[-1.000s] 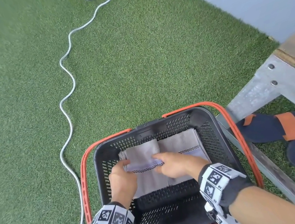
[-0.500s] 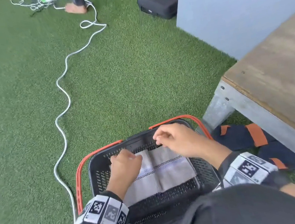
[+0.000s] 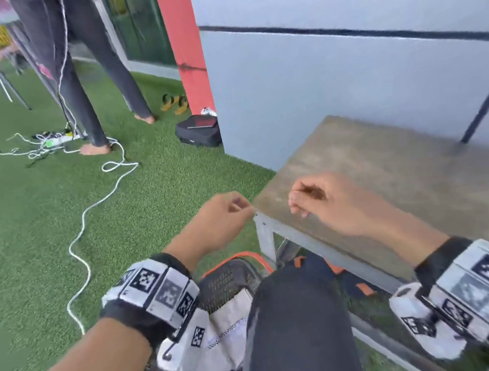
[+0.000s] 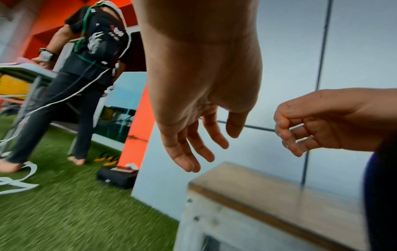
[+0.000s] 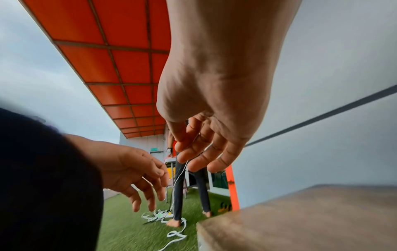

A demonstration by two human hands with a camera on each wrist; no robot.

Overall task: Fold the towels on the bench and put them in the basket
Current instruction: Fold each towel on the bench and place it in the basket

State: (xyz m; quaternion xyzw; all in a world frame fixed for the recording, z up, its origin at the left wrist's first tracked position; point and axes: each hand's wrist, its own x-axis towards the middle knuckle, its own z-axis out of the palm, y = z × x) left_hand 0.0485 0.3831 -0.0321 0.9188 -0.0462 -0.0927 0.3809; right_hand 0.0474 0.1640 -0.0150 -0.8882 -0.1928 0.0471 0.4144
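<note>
My left hand [image 3: 225, 216] hovers in the air just left of the bench corner, fingers loosely curled and holding nothing; the left wrist view shows the fingers [image 4: 193, 144] hanging relaxed. My right hand [image 3: 318, 203] hangs over the bench's near corner, also loosely curled and holding nothing. The wooden bench top [image 3: 410, 187] is bare where I see it. Below my left wrist stands the black mesh basket [image 3: 228, 278] with orange handles. A folded pale grey towel [image 3: 229, 329] lies in it, partly hidden by my knee and wrist band.
A white cable [image 3: 84, 220] snakes over the green turf on the left. Another person [image 3: 78, 83] stands barefoot at the back beside a tangle of cables. A black case [image 3: 198, 130] lies by the red pillar. Dark sandals [image 3: 354, 283] sit under the bench; a grey wall [image 3: 345, 61] runs behind it.
Both hands have left the towel in the basket and risen to the bench corner. My view has swung up from the basket toward the bench and wall.
</note>
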